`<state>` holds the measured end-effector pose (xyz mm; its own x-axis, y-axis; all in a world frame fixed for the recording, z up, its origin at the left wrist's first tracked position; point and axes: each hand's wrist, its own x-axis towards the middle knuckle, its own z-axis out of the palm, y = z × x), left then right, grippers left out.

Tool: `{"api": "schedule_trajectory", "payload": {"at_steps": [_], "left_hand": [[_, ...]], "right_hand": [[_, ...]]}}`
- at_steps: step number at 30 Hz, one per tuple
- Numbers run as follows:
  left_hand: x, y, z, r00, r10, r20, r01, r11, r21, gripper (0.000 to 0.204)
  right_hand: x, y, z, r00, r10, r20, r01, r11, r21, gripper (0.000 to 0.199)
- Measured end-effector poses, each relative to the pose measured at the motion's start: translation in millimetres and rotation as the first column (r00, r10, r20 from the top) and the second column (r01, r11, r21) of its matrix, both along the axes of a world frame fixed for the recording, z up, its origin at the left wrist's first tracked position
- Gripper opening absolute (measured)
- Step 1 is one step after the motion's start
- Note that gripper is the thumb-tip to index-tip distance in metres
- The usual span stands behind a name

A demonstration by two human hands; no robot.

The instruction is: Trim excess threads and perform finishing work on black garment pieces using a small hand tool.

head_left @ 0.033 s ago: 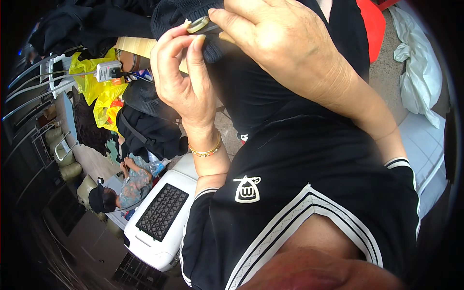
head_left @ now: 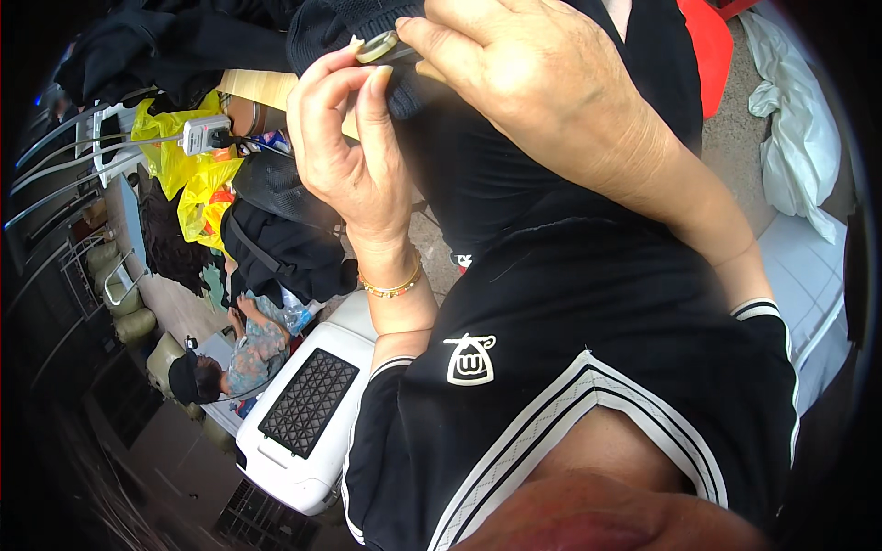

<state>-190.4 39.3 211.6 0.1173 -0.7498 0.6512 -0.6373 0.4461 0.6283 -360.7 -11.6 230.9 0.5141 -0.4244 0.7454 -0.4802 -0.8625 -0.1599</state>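
At the top of the head view, my left hand (head_left: 354, 151) is closed in a pinch at the edge of a round, beige-rimmed button (head_left: 378, 47), held edge-up between forefinger and thumb. My right hand (head_left: 542, 92) comes in from the right with its fingers bent. Its forefinger tip meets the button's right side, while the thumb sits lower. A thin pale sliver shows between them, too small to name. Behind the fingers a dark knitted garment (head_left: 335, 37) lies over my lap, partly hidden by both hands.
To the left are yellow plastic bags (head_left: 197, 197), a white power strip (head_left: 204, 136) with cables and a black bag (head_left: 276, 248). A white case with a black grille (head_left: 308, 404) stands near my left elbow. Beyond it sits another person (head_left: 248, 354). White sheeting (head_left: 795, 119) hangs right.
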Motion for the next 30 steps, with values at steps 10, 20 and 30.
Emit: {"api": "schedule_trajectory", "payload": {"at_steps": [10,20,30], "left_hand": [[0.4,2.4,-1.5,0.86,-0.163,-0.483,0.193,0.981,0.013,0.006],[62.1,-12.5,-20.0,0.99,0.142,0.002,-0.141,0.985,0.102,0.028],[68.0,-36.9,-39.0,0.955,0.108,-0.277,-0.039,0.969,0.244,0.023]], "right_hand": [[-10.2,-5.7,7.3,0.993,0.114,0.021,-0.115,0.992,0.057,0.018],[-40.6,-26.3,-30.2,0.932,-0.05,0.36,-0.233,0.679,0.697,0.061],[-30.4,8.1,-50.9,0.983,0.071,0.167,-0.138,0.889,0.437,0.079]]}}
